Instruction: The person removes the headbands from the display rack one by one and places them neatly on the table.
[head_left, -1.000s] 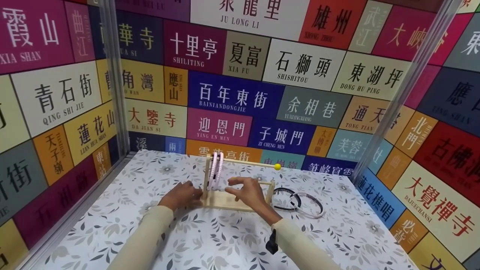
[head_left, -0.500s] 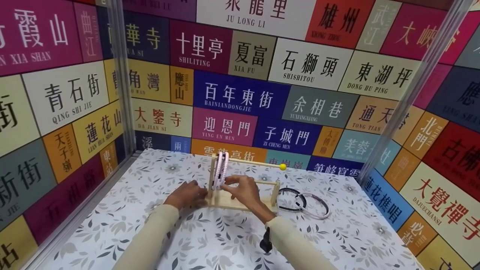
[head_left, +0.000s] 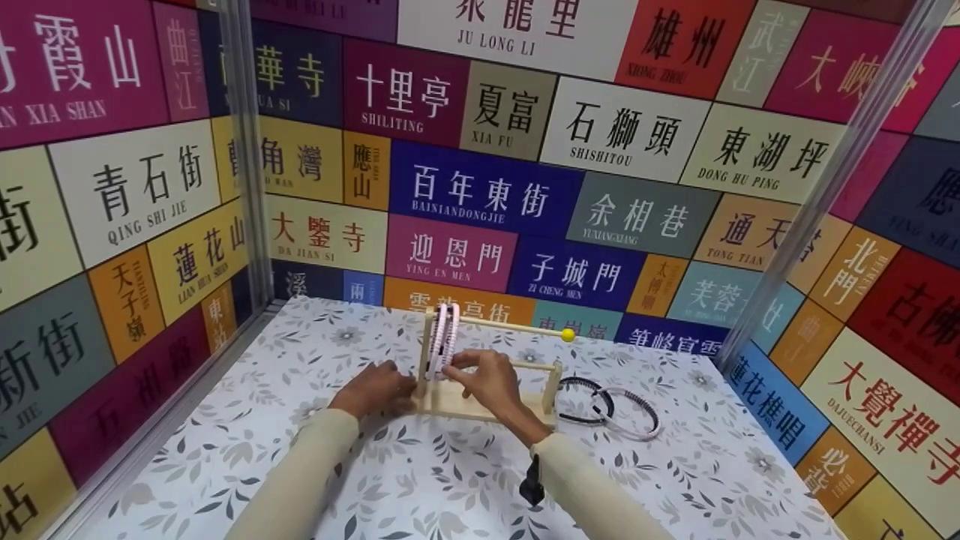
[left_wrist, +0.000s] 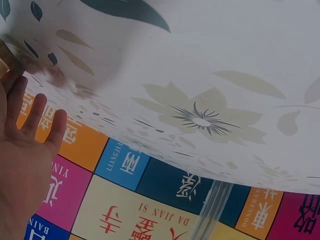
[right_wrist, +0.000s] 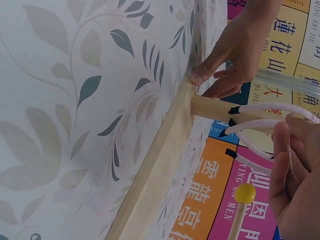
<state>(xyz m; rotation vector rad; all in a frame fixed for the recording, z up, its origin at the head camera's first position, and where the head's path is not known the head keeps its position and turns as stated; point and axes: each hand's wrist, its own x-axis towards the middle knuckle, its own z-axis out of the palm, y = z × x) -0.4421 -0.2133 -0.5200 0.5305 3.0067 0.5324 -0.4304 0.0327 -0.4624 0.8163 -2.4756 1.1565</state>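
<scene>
A wooden rack stands on the table, with a post at its left end and a long upper dowel tipped by a yellow ball. Pink headbands with black ends hang side by side at the dowel's post end. My right hand pinches the lower part of one headband between thumb and fingers; in the right wrist view its fingertips meet the pink band. My left hand grips the left end of the rack's base, thumb on the wood beside the post.
Right of the rack, a black headband and a pink one lie overlapping on the flowered tablecloth. A lower dowel runs behind my right hand. Printed wall panels enclose the table's back and sides.
My right hand has moved left from beside the hanging headbands and now pinches one. My left hand stays at the rack's base. The head view has shifted slightly.
</scene>
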